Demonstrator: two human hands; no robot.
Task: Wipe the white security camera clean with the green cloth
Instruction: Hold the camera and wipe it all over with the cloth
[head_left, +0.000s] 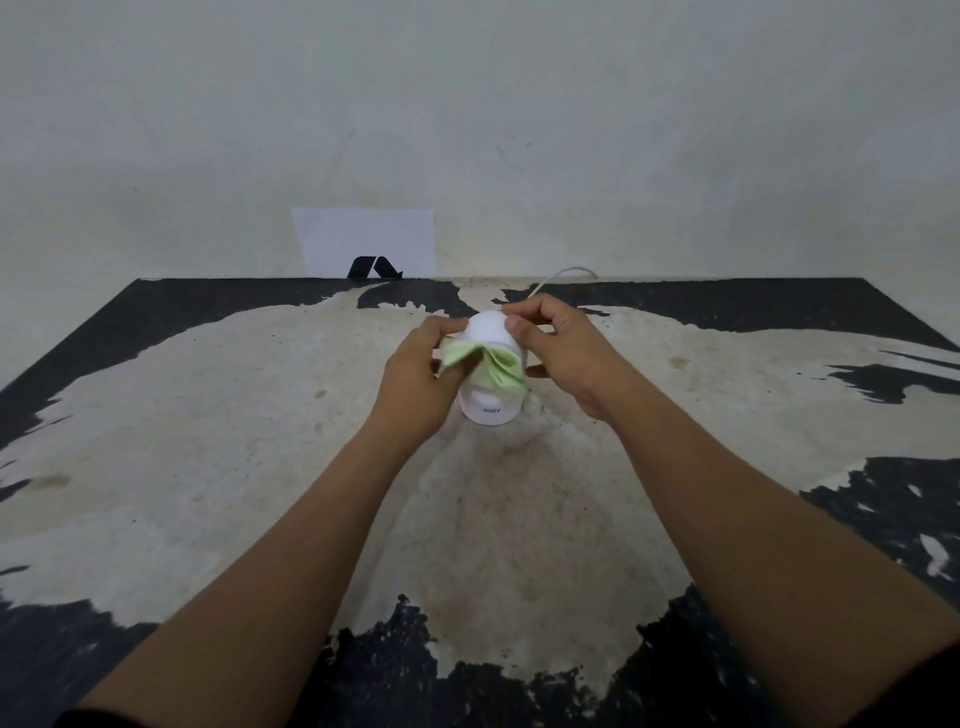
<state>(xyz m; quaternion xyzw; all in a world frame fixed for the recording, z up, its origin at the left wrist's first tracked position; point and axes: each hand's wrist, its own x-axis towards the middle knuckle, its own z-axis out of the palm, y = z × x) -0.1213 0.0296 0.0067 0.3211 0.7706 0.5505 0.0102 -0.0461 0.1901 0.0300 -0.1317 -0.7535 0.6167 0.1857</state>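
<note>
The white security camera (489, 405) stands upright in the middle of the worn table, its rounded head on top and a grey logo on its base. My left hand (415, 379) presses the light green cloth (493, 370) against the camera's front, just under the head. The cloth hangs in folds over the body. My right hand (561, 353) grips the camera from the right, with thumb and fingertips on the head. The camera's lens is hidden by the cloth.
A thin white cable (558, 275) runs from behind the camera to the table's back edge. A white sheet with a black logo (366, 244) leans on the wall. The table (208, 415) has peeling black paint.
</note>
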